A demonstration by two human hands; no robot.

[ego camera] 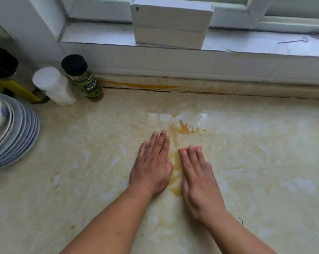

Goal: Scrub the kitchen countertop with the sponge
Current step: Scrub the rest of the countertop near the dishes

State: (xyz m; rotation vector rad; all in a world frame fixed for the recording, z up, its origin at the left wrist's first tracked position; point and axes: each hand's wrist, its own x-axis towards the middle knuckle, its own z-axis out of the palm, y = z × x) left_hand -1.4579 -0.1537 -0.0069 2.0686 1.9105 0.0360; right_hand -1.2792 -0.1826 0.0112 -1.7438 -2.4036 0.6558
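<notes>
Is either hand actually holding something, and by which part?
Nothing is gripped: the right hand presses flat on top of the sponge; the left hand rests on the countertop.

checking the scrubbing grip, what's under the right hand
A pink sponge lies under the right hand, pressed flat on the countertop by straight fingers. Only its far edge shows past them; the rest, and any stain beneath it, is covered.

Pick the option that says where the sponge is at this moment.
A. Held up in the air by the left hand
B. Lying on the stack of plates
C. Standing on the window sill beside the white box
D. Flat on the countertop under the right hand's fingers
D: the pink sponge lies on the countertop with the right hand pressing flat on it; the left hand rests bare beside it.
</notes>
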